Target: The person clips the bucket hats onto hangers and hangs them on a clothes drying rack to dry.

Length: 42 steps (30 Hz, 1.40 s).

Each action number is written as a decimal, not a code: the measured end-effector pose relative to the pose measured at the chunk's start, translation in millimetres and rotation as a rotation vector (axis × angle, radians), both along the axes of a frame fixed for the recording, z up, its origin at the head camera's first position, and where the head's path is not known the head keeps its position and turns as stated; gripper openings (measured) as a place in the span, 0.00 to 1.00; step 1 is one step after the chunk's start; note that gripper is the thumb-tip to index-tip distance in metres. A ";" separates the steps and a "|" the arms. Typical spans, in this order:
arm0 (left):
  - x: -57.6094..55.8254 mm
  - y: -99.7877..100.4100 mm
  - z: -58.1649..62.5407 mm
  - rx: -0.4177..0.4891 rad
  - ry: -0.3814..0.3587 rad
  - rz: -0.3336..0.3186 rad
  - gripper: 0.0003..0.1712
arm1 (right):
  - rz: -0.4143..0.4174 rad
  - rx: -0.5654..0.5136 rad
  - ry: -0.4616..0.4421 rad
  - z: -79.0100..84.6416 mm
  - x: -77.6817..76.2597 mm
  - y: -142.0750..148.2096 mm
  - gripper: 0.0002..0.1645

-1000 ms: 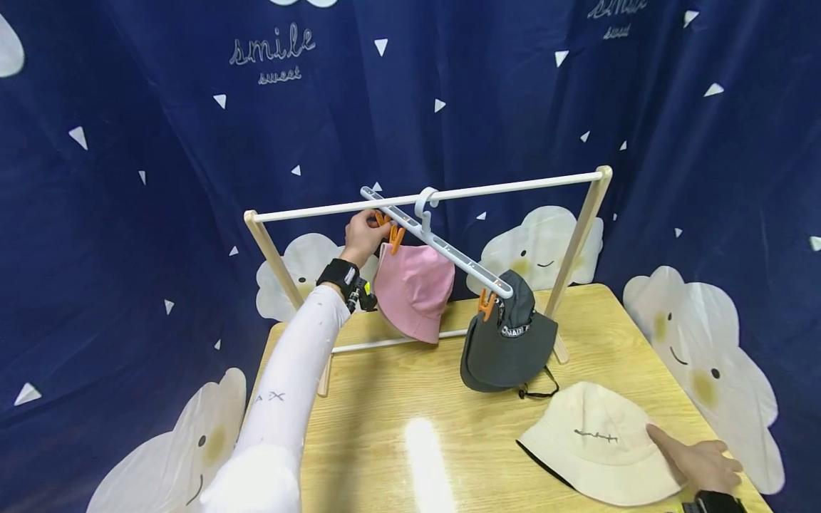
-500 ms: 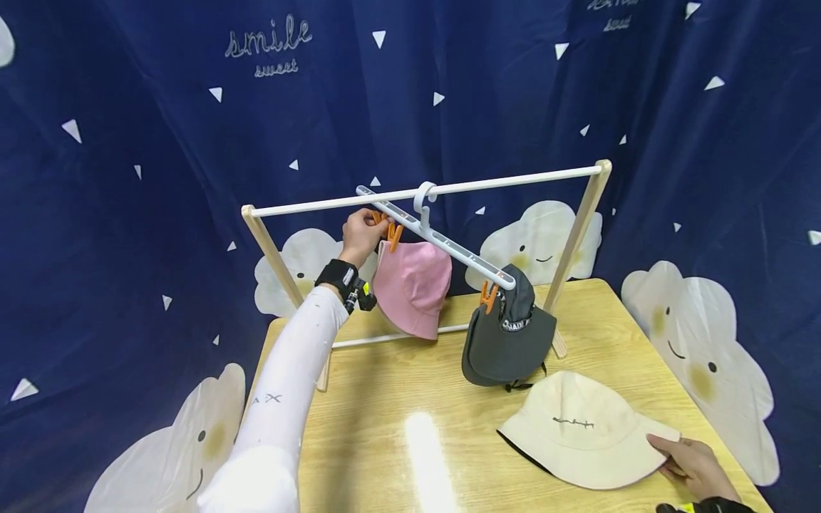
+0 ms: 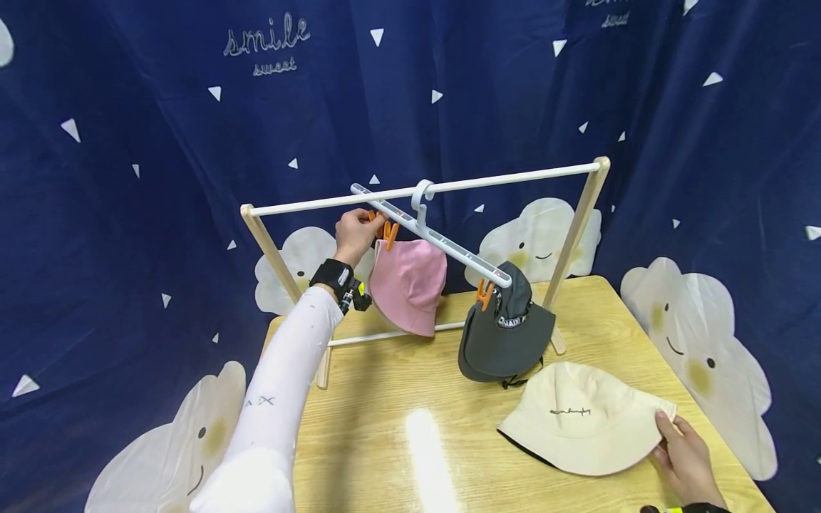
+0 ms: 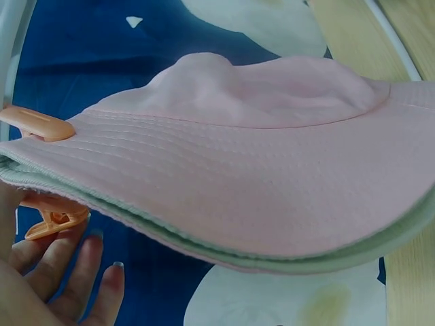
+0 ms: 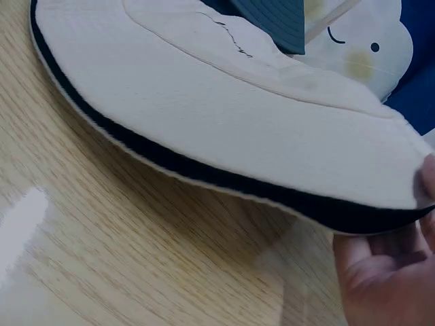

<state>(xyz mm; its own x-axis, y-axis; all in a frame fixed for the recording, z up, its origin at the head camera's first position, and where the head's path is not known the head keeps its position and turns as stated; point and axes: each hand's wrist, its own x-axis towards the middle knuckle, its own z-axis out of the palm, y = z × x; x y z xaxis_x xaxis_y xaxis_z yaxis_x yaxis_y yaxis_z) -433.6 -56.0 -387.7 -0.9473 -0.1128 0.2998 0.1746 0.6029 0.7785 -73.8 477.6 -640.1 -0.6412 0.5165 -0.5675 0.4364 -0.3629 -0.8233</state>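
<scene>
My left hand (image 3: 355, 235) pinches an orange clip (image 3: 373, 221) near the far left end of the pale hanger (image 3: 449, 247). Beside it, a second orange clip (image 3: 390, 236) grips the brim of a pink bucket hat (image 3: 410, 285), which hangs down. In the left wrist view, the fingers (image 4: 75, 272) lie by a clip (image 4: 54, 219) under the pale-green-lined brim; the thumb is mostly hidden. At lower right, my right hand (image 3: 689, 459) holds the brim edge of a cream bucket hat (image 3: 584, 427), thumb on top, fingers underneath. Its dark lining (image 5: 224, 183) shows in the right wrist view.
The hanger hooks over the white rail (image 3: 513, 179) of a wooden-legged rack (image 3: 577, 235). A dark grey cap (image 3: 507, 345) hangs from its near end by an orange clip (image 3: 484, 293). The wooden table (image 3: 372, 427) lies below; a blue curtain (image 3: 500, 92) stands behind.
My right hand has gone from lying at the cream hat's right side to gripping its brim, and the hat has moved a little up and left. The left hand stays at the clips.
</scene>
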 end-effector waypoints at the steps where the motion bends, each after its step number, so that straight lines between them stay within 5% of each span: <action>1: 1.6 -0.5 0.2 -0.006 -0.002 0.004 0.23 | -0.017 -0.023 0.021 2.0 0.7 -1.6 0.10; 5: 6.4 -2.8 0.1 -0.034 -0.026 0.017 0.24 | -0.036 -0.032 0.129 10.0 1.0 -6.5 0.02; 13: 12.4 -9.4 2.3 -0.086 -0.113 0.039 0.29 | 0.007 0.040 0.305 24.4 0.3 -21.7 0.05; 35: 34.7 -21.4 8.0 0.031 -0.201 -0.054 0.25 | 0.050 0.391 0.472 99.2 1.5 -95.1 0.05; 42: 39.9 -23.6 3.2 -0.123 -0.157 -0.054 0.33 | 0.075 0.403 0.595 117.1 13.7 -114.0 0.08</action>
